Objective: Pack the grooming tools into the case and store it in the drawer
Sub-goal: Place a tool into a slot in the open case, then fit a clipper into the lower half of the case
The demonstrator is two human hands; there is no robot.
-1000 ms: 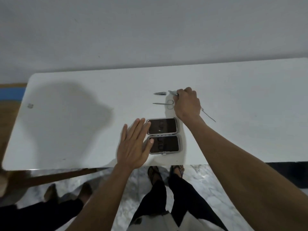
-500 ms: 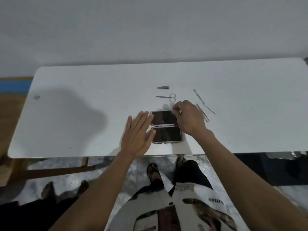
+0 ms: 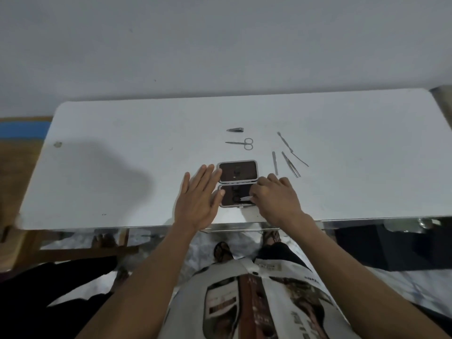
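The grooming case (image 3: 238,170) lies open near the white table's front edge, two dark halves with grey rims. My left hand (image 3: 198,199) rests flat with fingers spread against the case's left side. My right hand (image 3: 275,198) sits over the near half's right end, fingers pinched on a small metal tool (image 3: 246,198) whose tip lies inside that half. On the table behind lie a nail clipper (image 3: 235,129), small scissors (image 3: 241,143), a flat file (image 3: 275,163), tweezers (image 3: 290,164) and a long thin pick (image 3: 291,149).
The white table (image 3: 122,167) runs wide left and right, its front edge just behind my hands. A small scrap (image 3: 58,144) lies at its far left. Below the edge show my feet in sandals (image 3: 222,250) and a wooden frame (image 3: 73,250) at left.
My right hand came back from the loose tools behind the case with a small tool and now holds it over the near half. My left hand stayed beside the case.
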